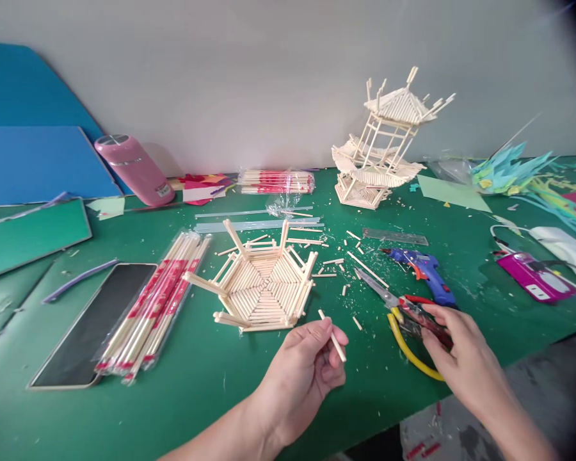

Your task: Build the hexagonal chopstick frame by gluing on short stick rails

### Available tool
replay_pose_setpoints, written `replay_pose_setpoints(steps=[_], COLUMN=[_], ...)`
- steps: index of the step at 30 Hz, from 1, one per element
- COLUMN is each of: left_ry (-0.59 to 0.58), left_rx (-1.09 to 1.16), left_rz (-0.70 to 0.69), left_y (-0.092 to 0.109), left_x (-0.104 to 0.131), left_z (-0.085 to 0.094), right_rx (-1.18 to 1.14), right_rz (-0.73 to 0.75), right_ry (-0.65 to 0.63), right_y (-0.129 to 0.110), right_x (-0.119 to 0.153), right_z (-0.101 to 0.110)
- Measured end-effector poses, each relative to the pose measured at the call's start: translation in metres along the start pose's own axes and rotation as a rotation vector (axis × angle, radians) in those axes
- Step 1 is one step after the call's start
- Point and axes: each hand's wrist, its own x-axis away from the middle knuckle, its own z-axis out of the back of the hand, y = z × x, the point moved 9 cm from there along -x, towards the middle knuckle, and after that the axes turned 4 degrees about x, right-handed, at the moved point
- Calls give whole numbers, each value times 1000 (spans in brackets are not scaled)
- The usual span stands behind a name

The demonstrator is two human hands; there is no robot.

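My left hand (303, 371) pinches a short wooden stick (332, 335) just in front of a hexagonal stick roof piece (262, 282) lying on the green table (211, 371). My right hand (463, 355) rests its fingers on the red and yellow handles of a pair of cutting pliers (406, 320) to the right. Whether it grips them I cannot tell. A blue glue gun (425, 269) lies just beyond the pliers. A stick pagoda model (381, 147) stands at the back.
Packs of chopsticks (156, 307) and a dark tablet (91, 326) lie at left. A pink bottle (134, 169), another chopstick pack (276, 181), a ruler (396, 237), a magenta box (532, 276), coloured paper and stick offcuts litter the table. The table edge runs near right.
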Motion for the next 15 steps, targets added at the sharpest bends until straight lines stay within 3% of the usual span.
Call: replay_pose_setpoints(steps=[9,15], left_ry=[-4,68], left_rx=[-36,-455], left_rz=[-9,-174], left_y=[0,18], left_x=[-3,-7], left_z=[3,9], right_rx=[120,156], right_rz=[41,-51], right_ry=[-208,-213], right_y=[1,4], right_x=[-18,-20], right_z=[-17,-13])
